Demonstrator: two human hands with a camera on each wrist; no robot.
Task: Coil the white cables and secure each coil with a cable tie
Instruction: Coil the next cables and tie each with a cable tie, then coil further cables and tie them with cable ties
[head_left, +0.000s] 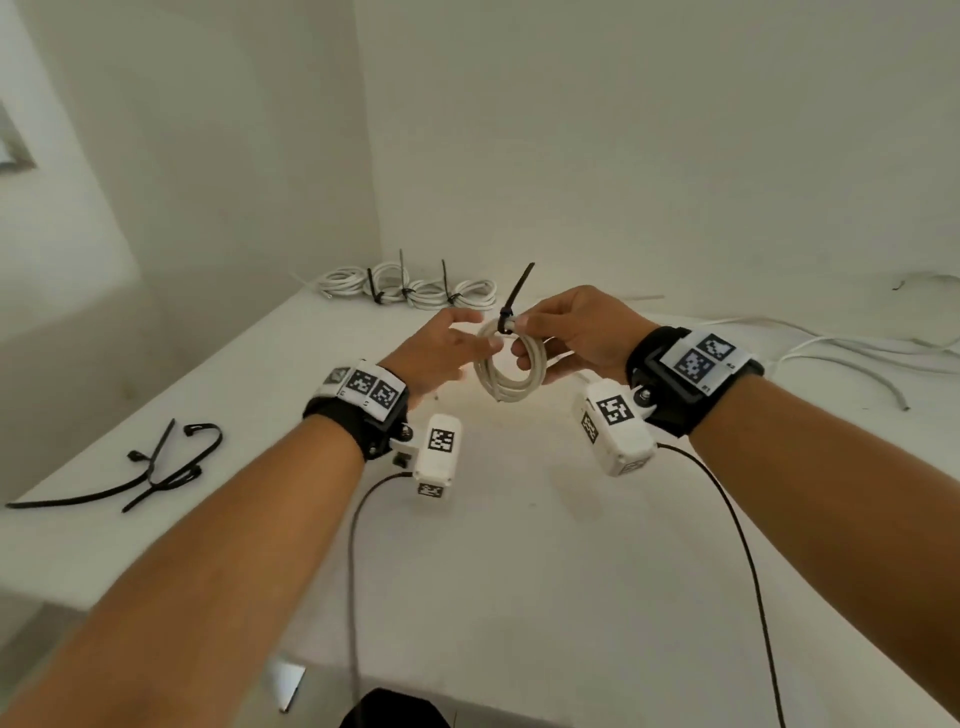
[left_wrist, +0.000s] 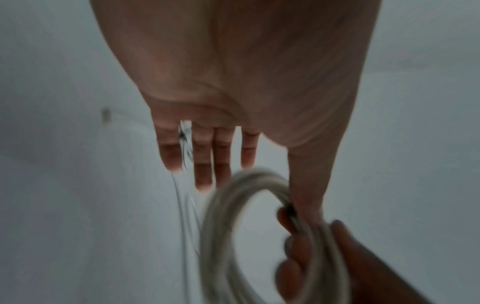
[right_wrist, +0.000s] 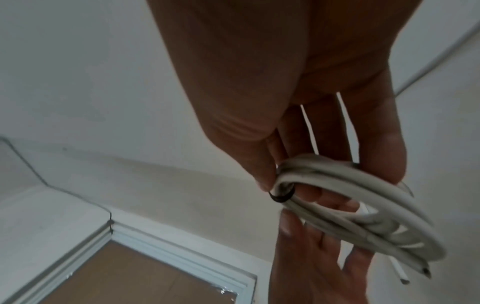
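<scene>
Coil (head_left: 506, 364) held above the table (head_left: 519, 545) in the gripping right hand (head_left: 576, 332), tie (head_left: 511, 301) looped on top. Left hand (left_wrist: 233, 102), fingers straight, holds nothing. Right fingers (right_wrist: 265, 170) pinch beside the tie; loosening could spring the coil.

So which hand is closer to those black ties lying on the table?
Left. The left hand is on the same side as the loose black ties, though not touching them. The right hand is farther over, holding the white coil.

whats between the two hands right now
The white cable coil, bound by a black cable tie; the right hand pinches it, left hand open beside it. Head view shows this.
</scene>
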